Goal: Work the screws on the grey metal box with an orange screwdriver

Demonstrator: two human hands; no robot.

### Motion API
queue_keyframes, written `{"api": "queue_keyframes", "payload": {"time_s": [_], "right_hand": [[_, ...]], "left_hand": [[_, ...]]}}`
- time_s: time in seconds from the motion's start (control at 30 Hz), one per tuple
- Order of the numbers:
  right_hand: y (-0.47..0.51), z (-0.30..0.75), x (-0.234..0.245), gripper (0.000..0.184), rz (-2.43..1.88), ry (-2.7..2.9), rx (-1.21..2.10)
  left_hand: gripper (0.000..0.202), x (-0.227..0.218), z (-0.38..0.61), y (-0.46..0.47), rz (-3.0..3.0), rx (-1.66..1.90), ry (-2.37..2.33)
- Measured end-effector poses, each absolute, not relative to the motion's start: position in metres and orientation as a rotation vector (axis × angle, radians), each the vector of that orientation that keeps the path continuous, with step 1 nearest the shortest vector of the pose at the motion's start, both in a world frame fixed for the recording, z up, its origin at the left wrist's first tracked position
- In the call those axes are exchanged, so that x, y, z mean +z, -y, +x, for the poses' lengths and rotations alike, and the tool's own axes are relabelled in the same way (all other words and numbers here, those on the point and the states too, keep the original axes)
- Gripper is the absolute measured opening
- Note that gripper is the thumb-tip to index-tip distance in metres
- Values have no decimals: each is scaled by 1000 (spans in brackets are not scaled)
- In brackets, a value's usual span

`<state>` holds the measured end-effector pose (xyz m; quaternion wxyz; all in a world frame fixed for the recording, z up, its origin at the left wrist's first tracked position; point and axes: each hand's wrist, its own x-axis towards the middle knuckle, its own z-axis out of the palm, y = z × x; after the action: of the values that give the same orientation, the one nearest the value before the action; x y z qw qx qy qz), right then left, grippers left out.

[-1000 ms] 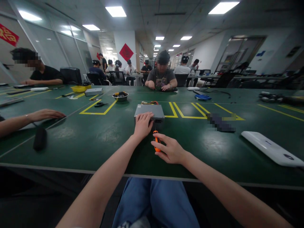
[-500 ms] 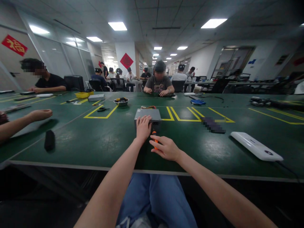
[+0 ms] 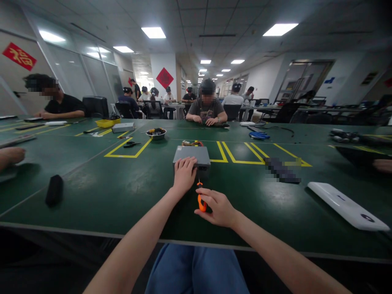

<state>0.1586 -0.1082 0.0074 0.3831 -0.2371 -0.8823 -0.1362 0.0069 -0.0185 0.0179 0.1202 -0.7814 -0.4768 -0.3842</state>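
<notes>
My left hand (image 3: 184,175) lies palm down on the near edge of a flat grey metal box (image 3: 191,154), its fingers spread over the top. My right hand (image 3: 218,208) sits just nearer to me on the green table and grips an orange-handled screwdriver (image 3: 201,203). The thin shaft points away from me, toward the box, and its tip stops short of the box. A small bundle of coloured wires (image 3: 192,143) lies behind the box.
A steel bowl of small parts (image 3: 156,134) and black-handled scissors (image 3: 132,144) lie beyond the box. A white flat case (image 3: 346,206) is to my right, a black pouch (image 3: 54,190) to my left. A co-worker's hand (image 3: 12,155) rests at the left edge.
The view has levelled and shifted slightly. My right hand has closed around the screwdriver handle and drawn it toward me. The co-worker's hand at left has drawn back toward the frame edge.
</notes>
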Motion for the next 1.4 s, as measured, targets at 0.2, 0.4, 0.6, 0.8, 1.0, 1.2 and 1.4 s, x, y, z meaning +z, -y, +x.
{"api": "queue_keyframes", "payload": {"time_s": [0.2, 0.4, 0.6, 0.8, 1.0, 1.2, 1.4], "right_hand": [[105, 162, 18, 35, -562, 2302, -258], [102, 163, 22, 30, -542, 2341, -232], [99, 164, 23, 27, -538, 2314, -168], [102, 164, 24, 35, -577, 2362, -56], [103, 161, 19, 34, -577, 2356, -79], [104, 158, 13, 34, -586, 2354, -52], [106, 158, 12, 34, -573, 2341, -3]], "left_hand": [[28, 21, 5, 12, -2335, -1130, 1361], [29, 22, 7, 7, -2357, -1119, 1391], [28, 27, 6, 7, -2364, -1081, 1412], [28, 27, 5, 9, -2368, -1078, 1406], [28, 25, 5, 10, -2368, -1075, 1412], [27, 22, 2, 11, -2360, -1090, 1392], [26, 21, 2, 13, -2344, -1114, 1398]]}}
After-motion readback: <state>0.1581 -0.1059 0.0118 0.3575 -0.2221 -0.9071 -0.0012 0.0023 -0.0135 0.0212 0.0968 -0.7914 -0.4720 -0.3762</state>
